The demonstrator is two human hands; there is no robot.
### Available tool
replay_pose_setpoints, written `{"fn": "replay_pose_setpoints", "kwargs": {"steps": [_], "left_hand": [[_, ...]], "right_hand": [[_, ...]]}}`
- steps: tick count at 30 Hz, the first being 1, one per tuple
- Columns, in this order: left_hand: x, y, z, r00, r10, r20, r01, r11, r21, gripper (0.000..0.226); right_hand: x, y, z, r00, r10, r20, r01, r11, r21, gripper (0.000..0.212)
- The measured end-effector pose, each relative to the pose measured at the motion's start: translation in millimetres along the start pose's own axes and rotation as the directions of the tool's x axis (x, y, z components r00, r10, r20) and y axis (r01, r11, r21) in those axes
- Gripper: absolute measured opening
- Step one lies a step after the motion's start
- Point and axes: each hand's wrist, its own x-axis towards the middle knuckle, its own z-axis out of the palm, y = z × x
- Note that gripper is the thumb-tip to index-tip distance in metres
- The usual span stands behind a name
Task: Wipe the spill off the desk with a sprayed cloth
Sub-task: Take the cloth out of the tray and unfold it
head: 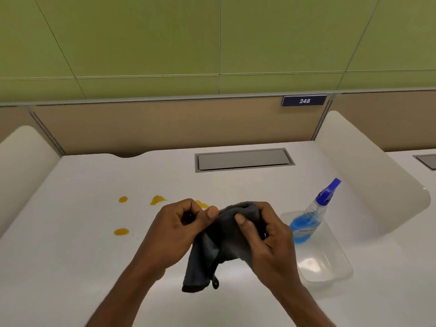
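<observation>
Both hands hold a dark grey cloth (224, 244) above the white desk (70, 267). My left hand (181, 230) pinches its upper left edge between thumb and fingers. My right hand (266, 234) grips the bunched top right part, and the rest of the cloth hangs down between them. Several orange spill drops lie on the desk to the left: one (123, 199) far left, one (157, 199) beside it, one (121, 232) nearer me, and one (202, 204) partly hidden behind my left hand. A spray bottle (313, 213) with blue liquid and a blue nozzle leans in a tray at the right.
The clear plastic tray (330, 263) sits on the desk to the right of my hands. A grey cable hatch (243, 159) is set into the desk at the back. White side dividers (368, 171) flank the desk; a beige partition with plate 248 (304, 101) stands behind.
</observation>
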Motion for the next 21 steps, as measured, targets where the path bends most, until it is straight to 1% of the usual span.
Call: {"fn": "replay_pose_setpoints", "kwargs": {"steps": [2, 3, 5, 7, 9, 11, 12, 14, 15, 16, 17, 18, 19, 20, 21], "left_hand": [[-6, -2, -16, 0.994, 0.108, 0.025, -0.106, 0.992, -0.07, 0.062], [-8, -3, -23, 0.986, 0.163, 0.039, -0.156, 0.978, -0.137, 0.067], [-9, -1, -34, 0.973, 0.226, 0.051, -0.198, 0.927, -0.319, 0.07], [-5, 4, -35, 0.965, 0.263, 0.006, -0.231, 0.859, -0.456, 0.064], [0, 12, -23, 0.956, 0.284, -0.074, -0.281, 0.814, -0.508, 0.054], [3, 18, -6, 0.954, 0.271, -0.127, -0.293, 0.761, -0.578, 0.04], [3, 18, 2, 0.957, 0.259, -0.132, -0.281, 0.714, -0.641, 0.043], [1, 10, 16, 0.972, 0.216, -0.097, -0.211, 0.608, -0.765, 0.059], [0, 5, 22, 0.986, 0.153, -0.071, -0.146, 0.564, -0.812, 0.067], [-1, -1, 27, 0.995, 0.089, -0.049, -0.09, 0.543, -0.835, 0.071], [-1, -7, 31, 0.997, 0.061, -0.039, -0.066, 0.549, -0.833, 0.071], [-1, -12, 35, 0.997, 0.062, -0.053, -0.079, 0.595, -0.8, 0.068], [-3, -15, 38, 0.994, 0.083, -0.078, -0.113, 0.669, -0.734, 0.059], [-4, -14, 40, 0.986, 0.129, -0.104, -0.166, 0.738, -0.654, 0.046], [-5, -13, 41, 0.975, 0.191, -0.112, -0.221, 0.787, -0.577, 0.032]], "right_hand": [[9, -20, -5, 0.992, -0.062, 0.108, 0.06, 0.998, 0.027, 0.013], [14, -32, -7, 0.981, -0.106, 0.16, 0.101, 0.994, 0.04, 0.012], [22, -54, -10, 0.954, -0.181, 0.239, 0.173, 0.983, 0.057, 0.01], [32, -68, -7, 0.945, -0.196, 0.264, 0.185, 0.981, 0.066, 0.014], [43, -71, 2, 0.965, -0.134, 0.225, 0.127, 0.991, 0.042, 0.015], [54, -64, 13, 0.982, 0.001, 0.189, -0.008, 0.999, 0.035, 0.016], [58, -60, 17, 0.981, 0.079, 0.177, -0.088, 0.995, 0.044, 0.018], [61, -50, 22, 0.963, 0.214, 0.166, -0.228, 0.971, 0.072, 0.022], [61, -45, 23, 0.949, 0.267, 0.168, -0.283, 0.956, 0.08, 0.024], [60, -41, 24, 0.937, 0.307, 0.169, -0.323, 0.944, 0.074, 0.026], [58, -36, 24, 0.927, 0.336, 0.166, -0.348, 0.936, 0.047, 0.027], [57, -33, 23, 0.919, 0.359, 0.161, -0.367, 0.93, 0.016, 0.028], [56, -30, 21, 0.911, 0.379, 0.16, -0.384, 0.923, 0.002, 0.029], [55, -26, 18, 0.903, 0.396, 0.167, -0.405, 0.914, 0.018, 0.03], [54, -23, 15, 0.895, 0.407, 0.184, -0.423, 0.904, 0.055, 0.029]]}}
